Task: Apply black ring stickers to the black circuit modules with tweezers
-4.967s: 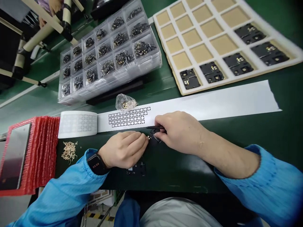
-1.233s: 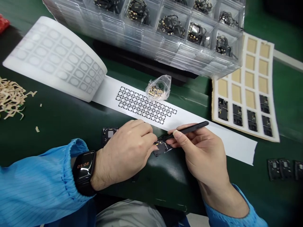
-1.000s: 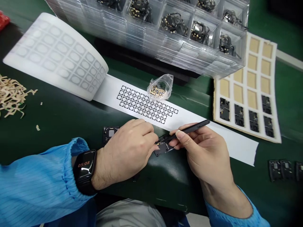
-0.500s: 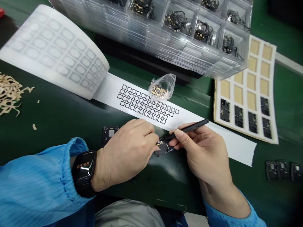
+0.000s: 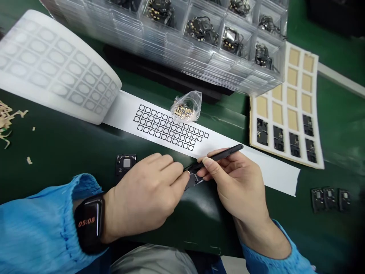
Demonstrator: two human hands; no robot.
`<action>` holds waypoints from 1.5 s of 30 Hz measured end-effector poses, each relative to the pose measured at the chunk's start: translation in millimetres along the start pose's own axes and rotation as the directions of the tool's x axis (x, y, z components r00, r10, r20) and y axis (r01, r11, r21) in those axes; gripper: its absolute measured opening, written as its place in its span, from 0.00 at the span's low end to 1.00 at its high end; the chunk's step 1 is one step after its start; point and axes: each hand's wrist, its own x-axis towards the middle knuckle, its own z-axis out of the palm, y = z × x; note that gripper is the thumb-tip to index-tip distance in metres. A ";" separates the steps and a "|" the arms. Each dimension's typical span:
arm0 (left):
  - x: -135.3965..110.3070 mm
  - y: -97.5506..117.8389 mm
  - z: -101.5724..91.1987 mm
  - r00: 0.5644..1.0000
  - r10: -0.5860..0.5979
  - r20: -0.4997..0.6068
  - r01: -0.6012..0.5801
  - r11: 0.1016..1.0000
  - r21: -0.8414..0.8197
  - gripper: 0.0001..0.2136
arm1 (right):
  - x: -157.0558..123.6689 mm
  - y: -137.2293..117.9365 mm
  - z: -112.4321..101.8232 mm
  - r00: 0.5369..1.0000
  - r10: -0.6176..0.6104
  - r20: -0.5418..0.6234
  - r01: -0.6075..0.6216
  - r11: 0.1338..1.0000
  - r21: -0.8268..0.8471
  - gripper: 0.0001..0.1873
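My left hand (image 5: 148, 194) is curled, its fingertips pinching a small black component (image 5: 193, 180) down on the dark green mat. My right hand (image 5: 236, 182) grips black tweezers (image 5: 219, 156), their tips resting on that component. Just beyond the hands runs a white backing strip (image 5: 256, 167) carrying a grid of small black square-ring stickers (image 5: 170, 128). A small clear bag of gold parts (image 5: 184, 107) sits on the strip. Another black component (image 5: 126, 163) lies left of my left hand.
A stack of clear compartment trays (image 5: 199, 42) with black parts stands at the back. A white tray with tan pockets (image 5: 288, 114) holds several black components at right. Three black components (image 5: 330, 198) lie far right. The sticker roll (image 5: 54, 72) and tan scraps (image 5: 7, 120) are at left.
Since five seconds ago the view has swung closer and to the left. In the last second both hands have stayed on the component, with the tweezers held at about the same angle.
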 end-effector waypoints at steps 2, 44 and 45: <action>-2.7 4.9 -2.8 0.998 0.033 0.047 -0.037 0.997 0.075 0.17 | -0.7 1.4 -0.5 1.000 -0.003 0.006 0.003 1.000 0.011 0.11; -4.7 -18.1 -7.9 0.985 0.027 0.169 -0.016 0.997 -0.069 0.19 | -2.6 6.0 -7.0 0.995 -0.087 -0.053 0.091 0.992 0.091 0.07; -4.4 -17.8 -9.2 0.981 0.036 0.189 -0.024 0.998 -0.064 0.19 | -2.6 5.6 -6.9 0.995 -0.089 -0.055 0.094 0.991 0.094 0.07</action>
